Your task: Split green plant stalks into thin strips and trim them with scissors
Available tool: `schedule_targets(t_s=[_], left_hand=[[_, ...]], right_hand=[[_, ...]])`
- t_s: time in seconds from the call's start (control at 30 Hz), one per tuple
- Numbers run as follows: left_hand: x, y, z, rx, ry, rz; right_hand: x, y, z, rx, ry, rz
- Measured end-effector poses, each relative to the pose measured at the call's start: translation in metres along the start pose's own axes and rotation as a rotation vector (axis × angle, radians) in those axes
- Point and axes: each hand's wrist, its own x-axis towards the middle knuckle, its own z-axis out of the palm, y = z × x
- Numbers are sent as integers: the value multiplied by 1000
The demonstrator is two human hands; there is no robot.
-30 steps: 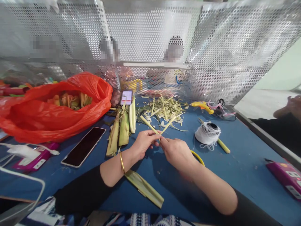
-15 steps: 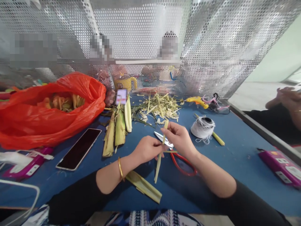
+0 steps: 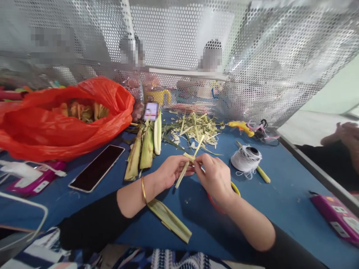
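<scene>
Between my two hands are pale green husk strips (image 3: 182,175) that cross one another near my fingertips. My left hand (image 3: 169,172) is closed, pinching the crossed strips between thumb and fingers. From the other side my right hand (image 3: 215,176) pinches them too, beside the crossing. Under the right hand lie scissors with red and yellow handles (image 3: 236,189); their blades are hidden. A wider piece of husk (image 3: 175,222) rests on the blue table below my left wrist. Whole husks (image 3: 146,151) lie up and to the left of the hands.
A red plastic bag (image 3: 64,138) of husks and a phone (image 3: 97,168) are at left. Husk scraps (image 3: 200,129) are piled at the back. White string (image 3: 246,160), a yellow glue gun (image 3: 241,127) and a purple power strip (image 3: 336,213) are at right. Perforated metal (image 3: 179,33) bounds the back.
The upright strip has been turned aside, and the strips now cross at my fingertips. My right hand has lowered over the scissors, hiding their blades. The view has shifted slightly.
</scene>
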Motion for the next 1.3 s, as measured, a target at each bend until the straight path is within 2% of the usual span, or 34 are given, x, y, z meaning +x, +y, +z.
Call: schedule_targets(t_s=[0.17, 0.3, 0.43, 0.6, 0.7, 0.77, 0.8, 0.87, 0.97, 1.03, 1.1, 1.17, 1.3], left_hand=[[-2, 4, 1, -101, -59, 12], [-5, 1, 2, -40, -89, 111], [-4, -2, 1, 12, -58, 149], [-2, -6, -2, 42, -49, 150], [-2, -9, -1, 59, -66, 114], [-3, -8, -1, 67, -78, 143], [-4, -7, -1, 65, -80, 161], [-4, -5, -1, 57, -59, 178], [-3, -4, -1, 85, -15, 150], [-2, -5, -1, 144, 9, 149], [-1, -6, -1, 204, 31, 169], [0, -7, -1, 221, 62, 200], [2, -2, -4, 178, 138, 257]], right_hand=[[1, -1, 4, -7, -7, -53], [2, -4, 4, -30, -64, -132], [2, -6, 4, -49, -83, -189], [2, -12, 5, -20, -197, -472], [0, -12, 7, -1, -185, -534], [-1, -10, 9, 63, -121, -439], [-1, -7, 9, 114, -84, -335], [-1, -2, 12, 253, -35, -19], [1, 8, 19, 543, -124, 501], [1, 14, 26, 712, -219, 736], [0, 15, 33, 824, -249, 862], [-2, 14, 37, 922, -254, 917], [-1, 6, 29, 1008, -344, 911]])
